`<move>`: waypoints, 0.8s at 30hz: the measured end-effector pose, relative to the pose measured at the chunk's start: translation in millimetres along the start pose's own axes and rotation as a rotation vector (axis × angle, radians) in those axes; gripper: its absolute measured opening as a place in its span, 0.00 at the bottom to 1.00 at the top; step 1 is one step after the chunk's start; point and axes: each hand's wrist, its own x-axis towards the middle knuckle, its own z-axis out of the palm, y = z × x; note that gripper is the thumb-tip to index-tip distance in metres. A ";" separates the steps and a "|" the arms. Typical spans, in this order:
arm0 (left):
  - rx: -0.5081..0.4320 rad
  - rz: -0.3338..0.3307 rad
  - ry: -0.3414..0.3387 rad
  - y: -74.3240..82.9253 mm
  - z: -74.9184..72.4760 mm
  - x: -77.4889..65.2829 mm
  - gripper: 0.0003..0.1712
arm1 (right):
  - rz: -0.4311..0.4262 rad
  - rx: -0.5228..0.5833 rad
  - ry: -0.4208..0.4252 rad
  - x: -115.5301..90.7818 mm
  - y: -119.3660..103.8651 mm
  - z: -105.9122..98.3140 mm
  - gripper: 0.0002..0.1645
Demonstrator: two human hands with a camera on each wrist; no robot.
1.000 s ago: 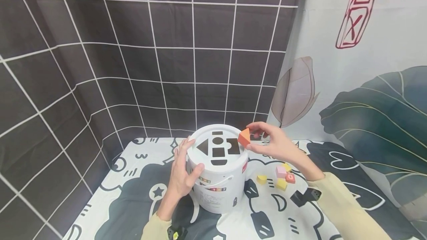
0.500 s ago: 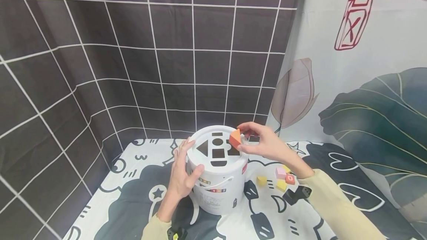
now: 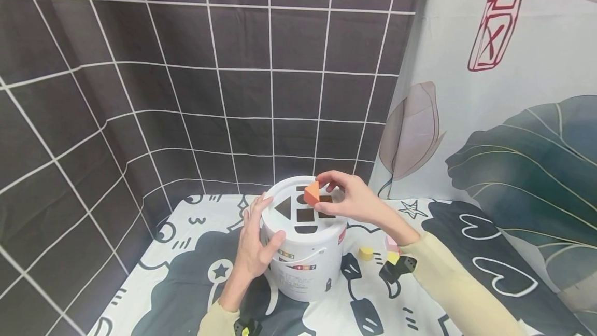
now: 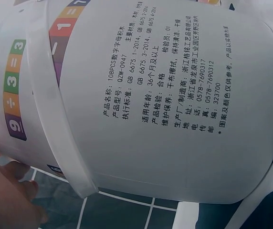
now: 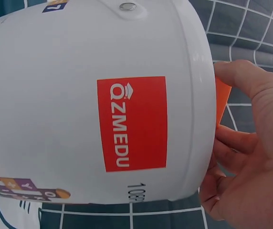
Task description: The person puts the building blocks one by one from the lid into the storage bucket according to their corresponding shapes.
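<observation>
A white bucket [image 3: 298,279] stands upright, its lid [image 3: 280,227] cut with several shaped holes. Over the middle of that lid, my right hand [image 3: 350,198] pinches an orange triangular block [image 3: 311,194], partly covering the round hole. In the right wrist view the block [image 5: 222,102] shows between thumb and fingers past the bucket's rim. Left of the block is a triangular hole [image 3: 284,208]. My left hand [image 3: 256,242] rests against the bucket's left side, with the thumb at the front and the fingers at the rim. The left wrist view shows the bucket's printed label [image 4: 170,81] and handle [image 4: 55,114].
Right of the bucket lie a yellow block [image 3: 366,253] and a pink block [image 3: 392,244] with another yellow one, partly behind the right wrist. A patterned cloth [image 3: 186,253] covers the surface. A dark grid curtain [image 3: 242,92] hangs behind.
My right hand has carried the orange block leftward from the lid's right edge to above its middle. The left hand has stayed at the bucket.
</observation>
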 end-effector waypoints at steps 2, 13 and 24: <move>0.000 -0.001 -0.002 -0.1 -0.2 0.0 0.41 | -0.019 -0.005 0.000 2.8 -0.1 2.0 0.29; 0.008 -0.010 -0.018 1.0 -1.2 0.9 0.41 | -0.027 -0.034 -0.021 14.7 -4.8 14.2 0.29; 0.015 -0.031 -0.033 2.2 -3.0 0.7 0.41 | -0.031 -0.050 -0.079 24.4 -13.5 29.1 0.29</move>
